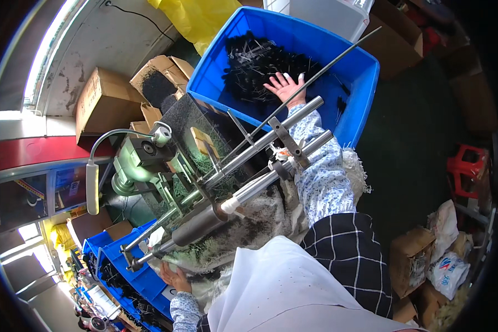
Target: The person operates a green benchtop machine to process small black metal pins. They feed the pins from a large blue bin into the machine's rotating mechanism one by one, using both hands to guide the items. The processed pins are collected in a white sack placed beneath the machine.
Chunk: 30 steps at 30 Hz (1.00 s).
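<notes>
My right hand is spread with the palm up, white wraps on two of its fingertips. It is over the large blue bin, beside a heap of small black brushes with thin wire stems, and nothing shows in its grasp. My left hand is at the machine's lower left end, fingers apart and partly in shadow, with no object visible in it. Between my hands runs a machine with parallel steel rods and a dark roller. A long thin rod slants up across the bin.
A green motor and a bent-neck lamp stand on the machine's left. Cardboard boxes are behind it. More blue bins with black pieces are at lower left. A red stool and cartons are at right.
</notes>
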Available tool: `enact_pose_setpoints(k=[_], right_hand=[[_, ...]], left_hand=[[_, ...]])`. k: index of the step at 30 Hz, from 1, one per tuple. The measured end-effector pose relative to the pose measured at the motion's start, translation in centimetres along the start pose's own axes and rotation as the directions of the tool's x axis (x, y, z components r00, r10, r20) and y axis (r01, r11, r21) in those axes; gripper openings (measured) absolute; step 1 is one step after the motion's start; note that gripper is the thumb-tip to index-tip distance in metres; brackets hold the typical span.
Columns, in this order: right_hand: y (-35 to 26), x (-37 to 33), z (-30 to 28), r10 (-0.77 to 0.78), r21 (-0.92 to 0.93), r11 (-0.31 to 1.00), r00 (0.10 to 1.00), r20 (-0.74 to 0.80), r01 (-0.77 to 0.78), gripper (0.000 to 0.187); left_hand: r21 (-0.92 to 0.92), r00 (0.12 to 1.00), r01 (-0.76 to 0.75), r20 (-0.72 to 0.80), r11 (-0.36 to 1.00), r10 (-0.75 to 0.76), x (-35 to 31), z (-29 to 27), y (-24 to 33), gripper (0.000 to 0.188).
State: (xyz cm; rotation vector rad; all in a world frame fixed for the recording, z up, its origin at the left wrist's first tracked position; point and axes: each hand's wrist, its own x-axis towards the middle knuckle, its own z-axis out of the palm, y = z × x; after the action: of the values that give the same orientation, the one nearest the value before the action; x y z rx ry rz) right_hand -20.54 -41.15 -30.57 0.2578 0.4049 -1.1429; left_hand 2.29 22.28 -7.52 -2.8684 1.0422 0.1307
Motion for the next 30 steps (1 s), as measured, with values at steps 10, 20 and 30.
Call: enact_pose_setpoints(k=[10,20,30], right_hand=[[-7.1,-6.1,3.4,-0.155,-0.174,0.975,0.983,-0.095,0.137,0.024],[-1.4,-41.7,7.6,0.138,-0.87,-0.243,0.903,0.407,0.43,0.039],[4.3,-57.5,4.0,0.698,-0.506,-0.585,0.711,0.084,0.634,0.051]], left_hand=[[-0.092,0.999,-0.032,-0.043,0.995,0.028,0.6,1.1,-0.8,0.051],[-0.281,0.989,-0.14,-0.005,0.95,0.145,-0.3,0.9,-4.2,0.06],[-0.682,0.473,-0.412,0.406,0.604,0.782,-9.2,-9.2,2.1,0.062]])
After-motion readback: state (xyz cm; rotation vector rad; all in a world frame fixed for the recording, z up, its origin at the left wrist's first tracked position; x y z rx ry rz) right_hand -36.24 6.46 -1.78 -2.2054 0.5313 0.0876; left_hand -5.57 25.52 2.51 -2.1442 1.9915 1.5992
